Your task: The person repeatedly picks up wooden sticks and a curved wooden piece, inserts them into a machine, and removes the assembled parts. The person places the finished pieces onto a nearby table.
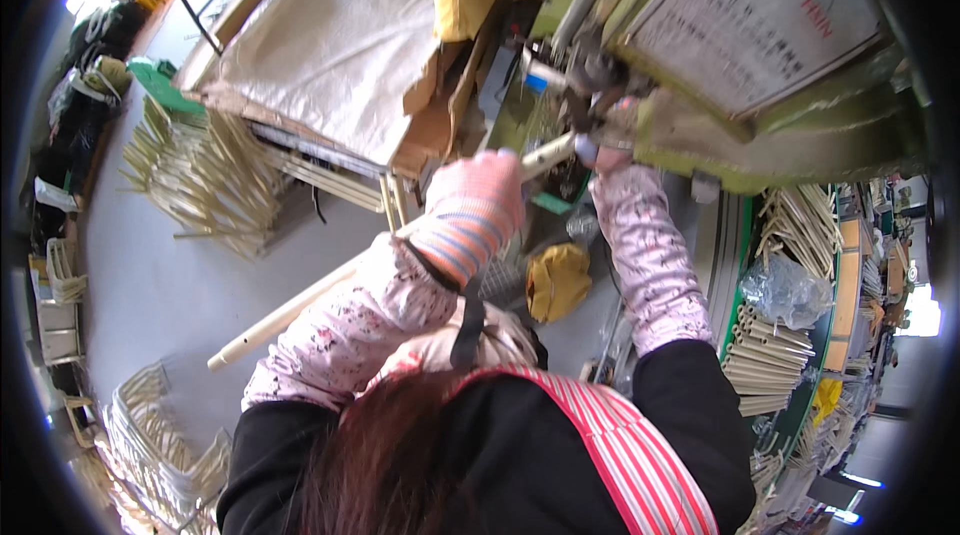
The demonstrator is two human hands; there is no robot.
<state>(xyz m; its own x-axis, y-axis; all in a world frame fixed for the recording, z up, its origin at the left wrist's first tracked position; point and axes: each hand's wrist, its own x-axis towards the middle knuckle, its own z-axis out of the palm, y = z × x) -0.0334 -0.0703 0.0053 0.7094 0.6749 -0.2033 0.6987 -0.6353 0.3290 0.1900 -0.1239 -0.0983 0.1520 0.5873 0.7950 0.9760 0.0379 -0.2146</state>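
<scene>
My left hand (476,193), in a striped pink and orange knit glove, is wrapped around a long cream tube (289,321). The tube slants from the lower left, passes behind my left forearm and reaches up to a green machine (705,137). A few small holes show along it. My right hand (611,156) is at the tube's upper end, close under the machine's dark metal head (596,73). The machine hides part of that hand, so its grip on the tube is unclear. Floral sleeve covers reach over both forearms.
A plate with writing (757,24) is fixed to the machine. At left stands a sheet-covered cardboard stack (330,54), with bundled cream tubes (210,175) beside it. Bent tubes (161,445) lie lower left. More tubes (769,355) rest at right. A yellow bag (559,281) is below my hands.
</scene>
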